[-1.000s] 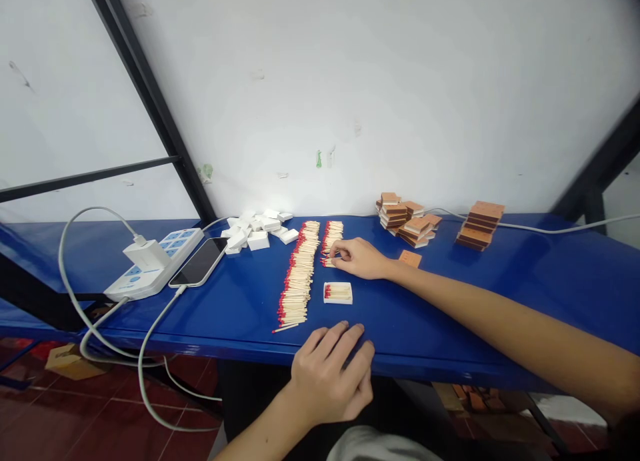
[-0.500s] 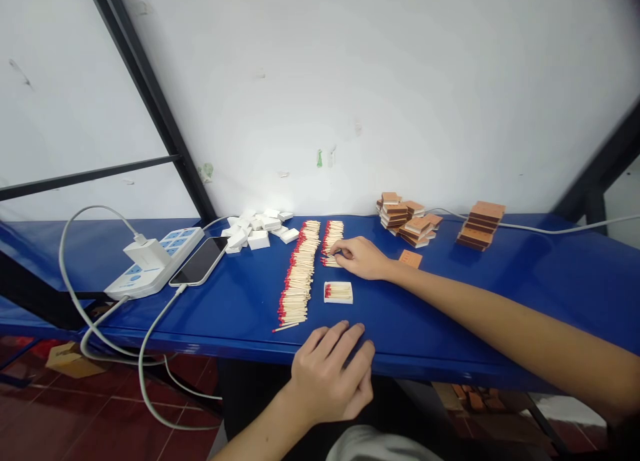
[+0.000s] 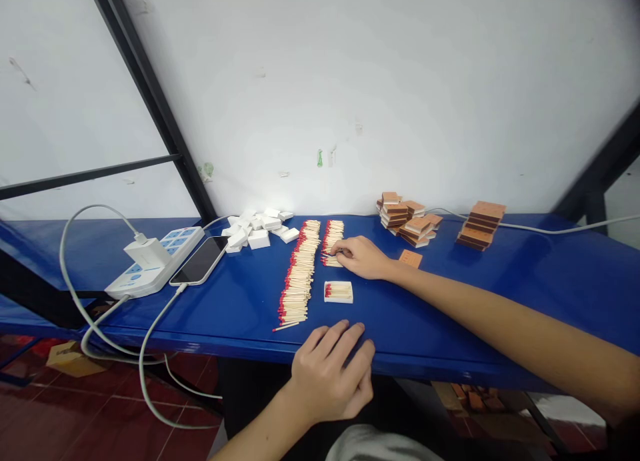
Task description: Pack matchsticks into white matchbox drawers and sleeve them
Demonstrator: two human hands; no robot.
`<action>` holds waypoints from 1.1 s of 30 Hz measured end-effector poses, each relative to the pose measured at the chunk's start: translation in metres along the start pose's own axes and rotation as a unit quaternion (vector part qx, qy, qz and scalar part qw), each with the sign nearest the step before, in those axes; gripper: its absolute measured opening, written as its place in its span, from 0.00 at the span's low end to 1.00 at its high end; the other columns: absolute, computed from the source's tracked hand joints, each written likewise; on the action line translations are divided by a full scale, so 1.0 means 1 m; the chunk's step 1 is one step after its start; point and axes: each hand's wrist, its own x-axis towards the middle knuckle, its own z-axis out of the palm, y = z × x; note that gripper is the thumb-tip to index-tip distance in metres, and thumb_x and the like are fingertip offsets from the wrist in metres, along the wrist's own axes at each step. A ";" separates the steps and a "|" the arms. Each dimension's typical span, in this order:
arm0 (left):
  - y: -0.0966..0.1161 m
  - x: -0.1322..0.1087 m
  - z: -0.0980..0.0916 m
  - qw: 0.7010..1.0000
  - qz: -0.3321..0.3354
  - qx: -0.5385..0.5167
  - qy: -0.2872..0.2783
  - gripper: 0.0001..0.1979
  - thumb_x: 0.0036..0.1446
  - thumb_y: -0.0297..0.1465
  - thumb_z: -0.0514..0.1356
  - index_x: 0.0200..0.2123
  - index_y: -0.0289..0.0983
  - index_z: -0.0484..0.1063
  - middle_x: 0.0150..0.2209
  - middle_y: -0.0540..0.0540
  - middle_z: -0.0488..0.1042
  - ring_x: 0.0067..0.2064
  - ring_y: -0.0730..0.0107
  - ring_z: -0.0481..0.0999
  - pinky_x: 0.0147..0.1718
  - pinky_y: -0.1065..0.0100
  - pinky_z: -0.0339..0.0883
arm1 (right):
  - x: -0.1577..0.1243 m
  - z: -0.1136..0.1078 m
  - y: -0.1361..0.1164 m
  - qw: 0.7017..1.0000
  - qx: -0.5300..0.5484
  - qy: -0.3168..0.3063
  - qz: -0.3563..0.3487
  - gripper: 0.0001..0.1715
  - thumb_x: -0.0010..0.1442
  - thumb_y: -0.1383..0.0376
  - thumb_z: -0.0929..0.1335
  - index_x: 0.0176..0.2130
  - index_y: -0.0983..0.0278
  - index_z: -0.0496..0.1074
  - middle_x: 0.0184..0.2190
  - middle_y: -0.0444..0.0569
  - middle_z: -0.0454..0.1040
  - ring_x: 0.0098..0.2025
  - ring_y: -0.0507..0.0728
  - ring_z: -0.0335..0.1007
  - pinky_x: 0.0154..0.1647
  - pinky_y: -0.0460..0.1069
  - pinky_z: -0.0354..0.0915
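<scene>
Gleaming blue table, white wall

power strip, white charger plugged in | phone just beside, cable attached | cardboard box on tiled floor

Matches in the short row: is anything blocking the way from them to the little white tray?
Nothing visible is. The right hand is at the near end of the short row of matches, and only blue tabletop shows between that row and the white matchbox tray.
</scene>
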 end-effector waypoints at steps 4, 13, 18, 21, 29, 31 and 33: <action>0.000 0.000 0.000 1.000 0.002 0.001 -0.001 0.13 0.53 0.29 0.57 0.42 0.37 0.77 0.47 0.44 0.79 0.46 0.58 0.78 0.40 0.61 0.70 | 0.000 0.000 0.000 1.000 0.008 -0.013 -0.019 0.17 0.58 0.70 0.64 0.43 0.64 0.78 0.26 0.43 0.74 0.26 0.50 0.63 0.31 0.45 0.53; 0.000 0.001 0.000 1.000 0.002 -0.002 -0.004 0.14 0.53 0.29 0.57 0.42 0.37 0.77 0.46 0.44 0.80 0.46 0.58 0.78 0.40 0.61 0.70 | 0.000 0.002 0.003 1.000 0.006 0.003 -0.002 0.17 0.60 0.68 0.63 0.42 0.63 0.79 0.30 0.45 0.78 0.29 0.52 0.67 0.32 0.45 0.54; 0.000 0.000 0.000 1.000 0.001 0.001 -0.003 0.14 0.53 0.29 0.57 0.42 0.38 0.77 0.47 0.45 0.79 0.46 0.59 0.78 0.40 0.62 0.70 | 0.000 0.001 0.003 0.999 0.017 -0.011 -0.031 0.15 0.58 0.70 0.63 0.39 0.64 0.79 0.24 0.43 0.73 0.25 0.50 0.62 0.30 0.45 0.52; 0.000 0.000 0.000 1.000 0.000 0.002 -0.003 0.14 0.53 0.29 0.57 0.42 0.38 0.76 0.47 0.45 0.79 0.46 0.59 0.78 0.40 0.62 0.71 | 0.000 0.001 0.002 0.999 0.027 -0.014 -0.043 0.14 0.57 0.71 0.63 0.36 0.64 0.78 0.25 0.43 0.73 0.26 0.50 0.62 0.30 0.45 0.52; 0.000 0.000 0.000 1.000 0.001 0.002 -0.004 0.14 0.54 0.29 0.57 0.42 0.38 0.77 0.46 0.44 0.79 0.46 0.58 0.78 0.40 0.61 0.70 | -0.001 0.000 0.000 1.000 0.004 -0.002 -0.021 0.13 0.59 0.68 0.63 0.35 0.64 0.77 0.24 0.43 0.72 0.26 0.50 0.61 0.30 0.45 0.50; 0.000 0.000 0.000 1.000 0.001 0.001 -0.003 0.14 0.53 0.29 0.57 0.43 0.37 0.77 0.47 0.44 0.79 0.46 0.58 0.78 0.40 0.61 0.70 | -0.001 0.001 0.000 1.000 -0.008 0.006 -0.004 0.12 0.60 0.67 0.63 0.34 0.64 0.76 0.24 0.43 0.71 0.25 0.50 0.61 0.29 0.46 0.49; 0.000 0.000 0.000 1.000 0.002 0.001 -0.003 0.14 0.53 0.29 0.57 0.43 0.37 0.77 0.47 0.44 0.79 0.46 0.57 0.78 0.40 0.61 0.70 | -0.001 0.001 0.000 1.000 -0.021 0.016 0.014 0.12 0.60 0.67 0.62 0.33 0.63 0.75 0.23 0.42 0.70 0.25 0.51 0.60 0.28 0.46 0.48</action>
